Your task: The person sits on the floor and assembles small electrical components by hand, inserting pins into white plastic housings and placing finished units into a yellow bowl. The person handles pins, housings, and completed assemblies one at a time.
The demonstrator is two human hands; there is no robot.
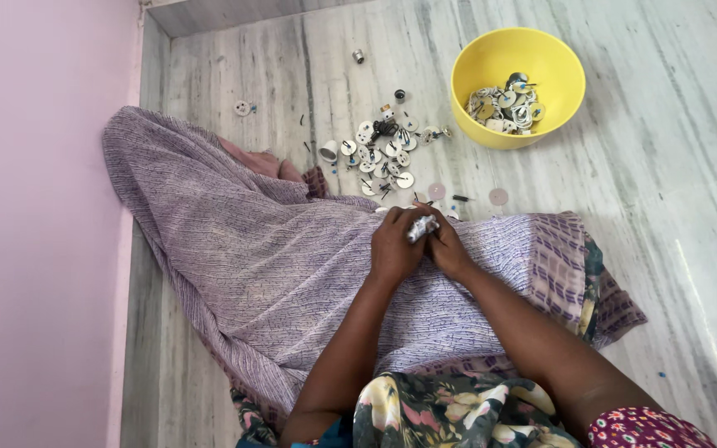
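My left hand and my right hand are pressed together over my lap, both closed on a small silvery-white part held between the fingers. They rest above the lilac patterned cloth that covers my legs. Just beyond my hands, a pile of small round white and metal parts lies scattered on the floor. What the held part is in detail is hidden by my fingers.
A yellow bowl with several similar parts stands at the back right on the grey marble floor. A pink wall runs along the left. Stray parts lie near the wall and farther back.
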